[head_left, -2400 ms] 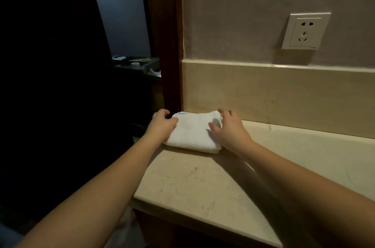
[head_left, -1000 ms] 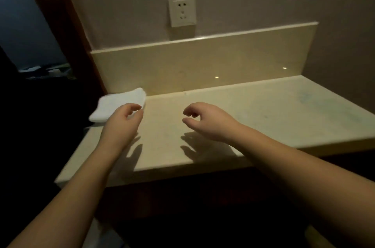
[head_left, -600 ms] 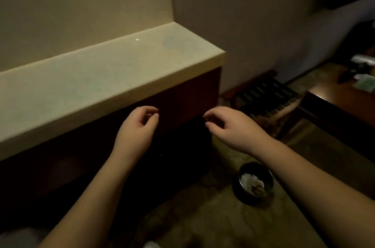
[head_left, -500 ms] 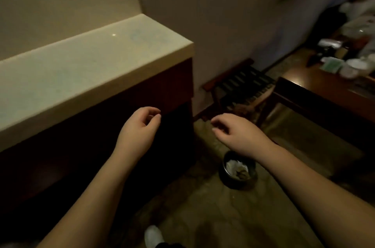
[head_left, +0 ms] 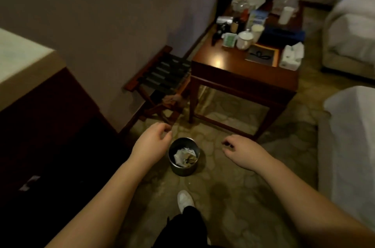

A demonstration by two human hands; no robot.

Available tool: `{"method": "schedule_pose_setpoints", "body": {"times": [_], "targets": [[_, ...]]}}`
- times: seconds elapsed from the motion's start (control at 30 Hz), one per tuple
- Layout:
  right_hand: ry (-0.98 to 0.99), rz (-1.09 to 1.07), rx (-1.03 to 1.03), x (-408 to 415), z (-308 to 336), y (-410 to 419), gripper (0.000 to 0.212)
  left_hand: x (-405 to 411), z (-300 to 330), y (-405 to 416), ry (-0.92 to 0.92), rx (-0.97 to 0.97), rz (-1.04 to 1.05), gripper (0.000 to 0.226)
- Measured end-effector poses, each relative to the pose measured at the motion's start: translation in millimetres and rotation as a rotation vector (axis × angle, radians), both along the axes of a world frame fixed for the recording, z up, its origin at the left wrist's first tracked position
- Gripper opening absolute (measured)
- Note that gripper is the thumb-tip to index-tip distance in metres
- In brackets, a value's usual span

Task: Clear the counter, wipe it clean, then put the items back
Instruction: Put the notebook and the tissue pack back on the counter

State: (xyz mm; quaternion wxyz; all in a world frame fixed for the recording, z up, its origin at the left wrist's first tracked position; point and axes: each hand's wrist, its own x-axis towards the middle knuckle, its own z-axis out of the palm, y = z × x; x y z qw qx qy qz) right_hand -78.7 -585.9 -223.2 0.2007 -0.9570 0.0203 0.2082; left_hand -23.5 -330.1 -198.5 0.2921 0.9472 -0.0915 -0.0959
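Note:
The pale stone counter (head_left: 18, 59) shows only as a corner at the left edge, with nothing on the part in view. A wooden table (head_left: 239, 69) ahead carries several items: a white lidded cup (head_left: 245, 39), a green box (head_left: 229, 40), a tissue pack (head_left: 291, 56), bottles and a framed card. My left hand (head_left: 151, 145) and my right hand (head_left: 241, 151) hang in the air over the floor, fingers loosely curled, each holding nothing. The white towel is out of view.
A small metal bin (head_left: 183, 156) with crumpled paper stands on the floor between my hands. A folding luggage rack (head_left: 162, 77) stands against the wall left of the table. White beds (head_left: 351, 136) fill the right side. My white shoe (head_left: 185, 201) is below.
I let go of the folded towel at the counter's left end and turned right. The view swung from the counter to the table and beds; both hands now hang free.

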Motion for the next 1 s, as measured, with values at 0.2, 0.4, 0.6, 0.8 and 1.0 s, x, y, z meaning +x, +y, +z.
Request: {"method": "schedule_pose_setpoints", "body": {"times": [0.2,0.4,0.6,0.8,1.0], "targets": [[0.115,-0.131,-0.103,38.3,-23.8,-69.5,0.035,74.3,-44.2,-63.3,0.083,0.046,-0.122,0.027],[0.166,-0.332,-0.119,103.2,-22.7,-144.7,0.033,174.6,-41.7,-126.3,0.063,0.069,-0.207,0.027],[0.162,-0.506,-0.043,152.7,8.4,-215.7,0.035,267.2,-7.9,-198.3,-0.014,0.146,-0.362,0.030],[-0.061,-0.835,0.120,195.9,41.9,-305.8,0.035,337.5,35.3,-274.0,-0.122,0.194,-0.476,0.033],[-0.174,-1.095,0.317,222.2,13.0,-385.0,0.027,379.9,18.0,-351.8,-0.045,0.226,-0.476,0.036]]}}
